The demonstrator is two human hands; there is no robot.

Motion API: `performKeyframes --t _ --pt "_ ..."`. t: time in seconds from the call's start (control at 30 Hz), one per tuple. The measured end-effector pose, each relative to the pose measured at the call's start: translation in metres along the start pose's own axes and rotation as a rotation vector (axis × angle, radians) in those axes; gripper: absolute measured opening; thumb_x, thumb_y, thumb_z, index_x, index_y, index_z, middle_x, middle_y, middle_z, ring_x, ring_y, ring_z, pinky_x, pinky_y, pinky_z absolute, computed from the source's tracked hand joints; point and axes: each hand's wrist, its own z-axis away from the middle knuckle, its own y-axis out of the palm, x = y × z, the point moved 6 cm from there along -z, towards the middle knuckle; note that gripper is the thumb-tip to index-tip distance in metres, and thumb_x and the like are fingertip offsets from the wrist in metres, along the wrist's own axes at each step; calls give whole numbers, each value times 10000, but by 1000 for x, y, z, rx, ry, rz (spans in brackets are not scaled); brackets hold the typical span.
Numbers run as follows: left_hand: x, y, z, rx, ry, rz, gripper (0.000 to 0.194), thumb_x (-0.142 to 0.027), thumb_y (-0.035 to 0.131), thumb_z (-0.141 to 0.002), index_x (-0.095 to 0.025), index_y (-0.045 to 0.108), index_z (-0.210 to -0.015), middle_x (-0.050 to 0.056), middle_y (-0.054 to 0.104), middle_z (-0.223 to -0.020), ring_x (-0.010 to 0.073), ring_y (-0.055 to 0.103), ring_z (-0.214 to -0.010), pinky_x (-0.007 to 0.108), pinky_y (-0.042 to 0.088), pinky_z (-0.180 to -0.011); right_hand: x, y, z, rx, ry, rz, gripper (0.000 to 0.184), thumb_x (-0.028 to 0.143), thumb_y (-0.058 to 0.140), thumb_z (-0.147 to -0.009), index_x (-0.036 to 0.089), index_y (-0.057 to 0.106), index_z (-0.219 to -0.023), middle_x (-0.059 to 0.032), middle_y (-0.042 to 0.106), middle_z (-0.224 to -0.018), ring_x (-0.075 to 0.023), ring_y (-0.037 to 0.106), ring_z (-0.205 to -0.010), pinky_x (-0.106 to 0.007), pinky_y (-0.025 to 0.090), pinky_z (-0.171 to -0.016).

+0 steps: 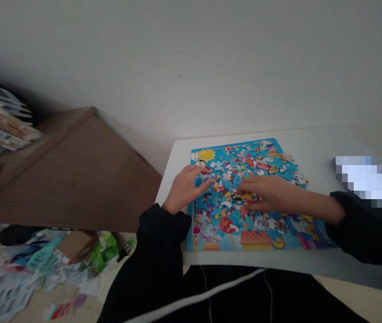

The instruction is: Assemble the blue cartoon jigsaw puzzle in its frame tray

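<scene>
A colourful jigsaw puzzle board [191, 244] with a blue frame lies on the white table, covered with many loose, jumbled puzzle pieces [261, 222]. My left hand [187, 185] rests over the board's left edge, fingers stretched and apart, near the printed sun [206, 154]. No piece shows in its grasp. Over the middle of the heap is my right hand [265, 190], its fingers bent down among the pieces and spread from the thumb. Some pieces under its fingers are hidden. Several pieces overhang the board's right edge onto the table.
The white table [315, 148] stands against a wall. A phone-like object with a blurred-out screen [367, 179] is at the right. Left of the table is a brown wooden cabinet [110, 170]. Bags and papers [59, 260] litter the floor. A white cable [194, 298] crosses below the table edge.
</scene>
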Motion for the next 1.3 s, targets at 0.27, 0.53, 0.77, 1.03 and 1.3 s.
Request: performKeyframes --t 0.27,0.53,0.77,1.03,1.3 --pt "-40 20 45 358 192 -9 317 -451 616 -842 -195 624 -1029 41 640 -979 205 596 -908 344 498 -784 -12 5 19 -76 68 -106 436 516 566 -837 203 603 -1139 -82 652 -1081 -248 627 -968 -350 487 -754" --pt "-39 24 48 371 118 -133 249 -363 608 -862 -176 621 -1026 56 626 -976 222 593 -906 364 507 -785 -11 4 29 -96 110 -76 272 356 555 -838 219 623 -1062 -56 670 -1046 -229 645 -918 -337 484 -722" --pt "-39 26 46 388 36 -62 185 -251 644 -800 -197 607 -973 36 614 -993 216 572 -952 357 490 -819 -86 -38 42 -322 289 14 352 478 536 -818 215 671 -1008 -74 685 -1021 -254 642 -918 -373 487 -756" --pt "-46 23 35 486 34 -80 185 -267 663 -741 -200 595 -899 29 621 -947 227 575 -916 364 484 -803 -134 -15 30 -442 343 -91 362 461 502 -859 198 659 -1052 -104 653 -1023 -248 609 -927 -395 480 -809" --pt "-39 18 33 544 0 -63 208 -216 658 -692 -216 589 -888 24 616 -959 231 572 -939 369 472 -829 -90 3 8 -485 304 -231 298 367 494 -901 182 629 -1092 -111 634 -1054 -243 574 -1013 -410 452 -882"
